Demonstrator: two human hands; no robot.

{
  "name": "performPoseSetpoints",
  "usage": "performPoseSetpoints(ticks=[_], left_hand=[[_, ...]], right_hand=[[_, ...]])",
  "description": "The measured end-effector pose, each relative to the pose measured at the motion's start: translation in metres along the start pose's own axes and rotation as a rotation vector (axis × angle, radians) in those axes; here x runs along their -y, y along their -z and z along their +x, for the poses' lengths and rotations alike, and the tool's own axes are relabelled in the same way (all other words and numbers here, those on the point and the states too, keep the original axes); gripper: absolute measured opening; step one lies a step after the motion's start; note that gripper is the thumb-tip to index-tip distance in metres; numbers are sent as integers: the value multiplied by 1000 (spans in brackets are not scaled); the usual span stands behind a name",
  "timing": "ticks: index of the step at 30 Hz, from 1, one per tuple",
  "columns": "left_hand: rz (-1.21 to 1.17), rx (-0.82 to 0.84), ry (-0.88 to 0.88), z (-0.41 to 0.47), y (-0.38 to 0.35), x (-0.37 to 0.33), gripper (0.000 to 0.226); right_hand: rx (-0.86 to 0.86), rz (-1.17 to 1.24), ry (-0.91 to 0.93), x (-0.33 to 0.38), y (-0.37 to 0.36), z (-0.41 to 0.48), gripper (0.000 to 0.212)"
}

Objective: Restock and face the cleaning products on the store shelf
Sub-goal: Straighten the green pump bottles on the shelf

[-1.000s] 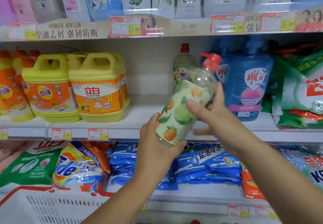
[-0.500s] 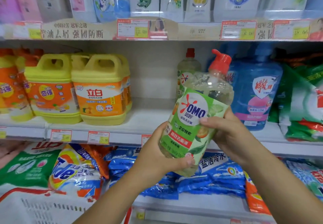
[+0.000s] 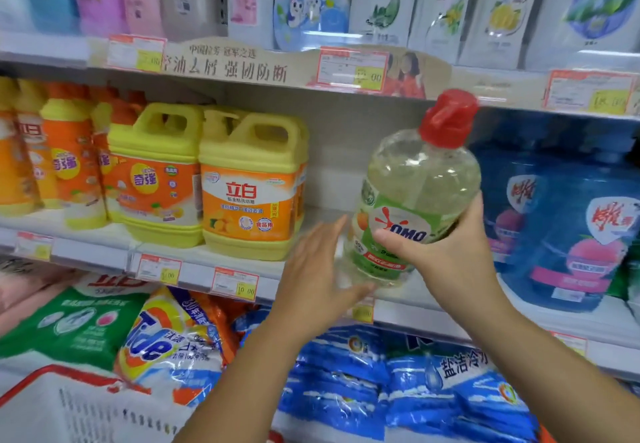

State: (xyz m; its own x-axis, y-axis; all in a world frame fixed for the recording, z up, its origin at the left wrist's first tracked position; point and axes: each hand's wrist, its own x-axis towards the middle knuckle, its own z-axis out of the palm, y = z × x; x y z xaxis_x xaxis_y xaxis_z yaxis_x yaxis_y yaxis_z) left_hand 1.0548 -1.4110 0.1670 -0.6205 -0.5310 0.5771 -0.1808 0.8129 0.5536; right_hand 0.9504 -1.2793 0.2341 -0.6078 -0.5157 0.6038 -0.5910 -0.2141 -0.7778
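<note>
I find one free slot on the middle shelf (image 3: 320,214), between the yellow jug (image 3: 252,186) on the left and the blue jugs (image 3: 554,228) on the right, reaching far to the pale back panel (image 3: 346,152). The OMO bottle (image 3: 415,200), gripped by the right hand (image 3: 446,255), fills the slot's right part, just beside the blue jugs. The left hand (image 3: 311,276), fingers straight, blocks the near left. The upper shelf (image 3: 346,72) hangs close above the red cap (image 3: 448,117).

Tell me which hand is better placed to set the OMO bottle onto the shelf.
Right. The right hand grips the upright OMO bottle just above the shelf; the left hand is open beside its base, gripping nothing.
</note>
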Motion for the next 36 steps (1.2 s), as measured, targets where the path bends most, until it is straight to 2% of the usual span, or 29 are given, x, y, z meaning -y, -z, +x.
performPoseSetpoints(ticks=[4,8,10,12,13,16,17,21,23,25,28,29,33,36], left_hand=[[238,-46,15,-2,-15,52,56],[336,-128,-56,-3,-29,66,45],[343,-160,-80,-3,-32,67,39],[350,-181,-83,-3,-33,67,37],[355,-191,-80,-3,-34,67,37],[367,-220,-70,-2,-38,68,37],[370,-231,-75,-1,-39,68,37],[375,-294,-117,-1,-43,74,36],[381,-314,-129,0,-44,75,35],[387,-320,-137,1,-45,77,34],[383,-317,-140,0,-46,77,35],[383,-317,-140,0,-46,77,35],[388,-332,-149,-2,-48,79,35],[389,-342,-142,0,-48,79,34]], right_hand=[[79,-106,-13,-22,-19,22,89],[113,-99,-120,-40,-31,50,85],[118,-80,-209,-52,-35,68,98],[94,-71,-269,-64,-41,81,119],[83,-71,-282,-70,-45,86,120],[58,-73,-270,-86,-58,94,92],[38,-80,-267,-91,-61,96,89],[1,-178,-177,-101,-68,102,102],[-1,-228,-133,-105,-67,102,100],[-4,-273,-128,-109,-67,106,103],[-37,-322,-183,-117,-68,119,124],[-47,-316,-200,-122,-68,126,125],[-70,-246,-258,-133,-68,135,82],[-76,-289,-261,-144,-71,132,82]])
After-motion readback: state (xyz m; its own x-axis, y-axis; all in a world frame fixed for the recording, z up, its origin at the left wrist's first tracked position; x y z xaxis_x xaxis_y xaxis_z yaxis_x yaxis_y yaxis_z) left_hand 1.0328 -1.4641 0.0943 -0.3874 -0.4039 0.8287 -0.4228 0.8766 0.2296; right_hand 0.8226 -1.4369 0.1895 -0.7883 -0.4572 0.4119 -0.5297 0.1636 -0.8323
